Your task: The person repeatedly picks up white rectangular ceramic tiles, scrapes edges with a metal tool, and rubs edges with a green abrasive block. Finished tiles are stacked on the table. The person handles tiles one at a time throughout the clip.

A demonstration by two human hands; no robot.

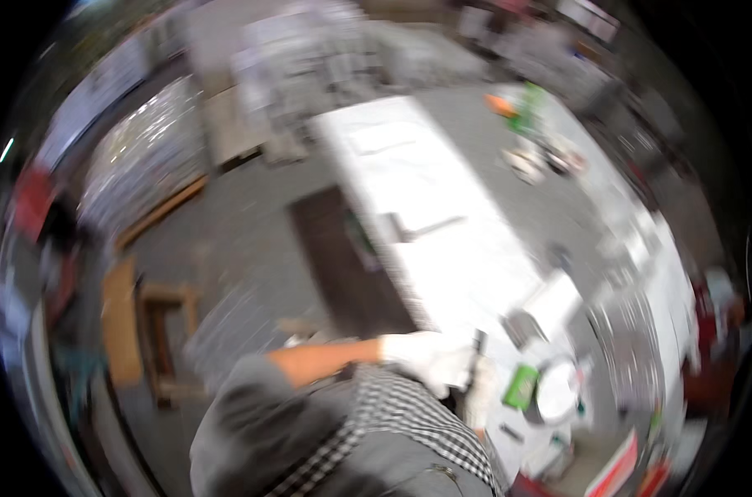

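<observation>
The picture is heavily motion-blurred. My left hand (430, 360), in a white glove, reaches across from a bare forearm and grey sleeve to the near end of a long white table (442, 215). Its fingers are closed around a thin dark object (478, 346) that I cannot identify. Just below it is a pale shape (478, 403) that may be my gloved right hand; it is too blurred to tell. A green object (521, 385) and a round white thing (556, 391) lie right of the hands. Black-and-white checked fabric (392, 414) covers my front.
A dark brown panel (343, 257) stands against the table's left side. A wooden stool (165, 331) is on the grey floor at left. Orange and green items (517, 108) sit on a second bench at the far right. Cluttered shelves run along the back left.
</observation>
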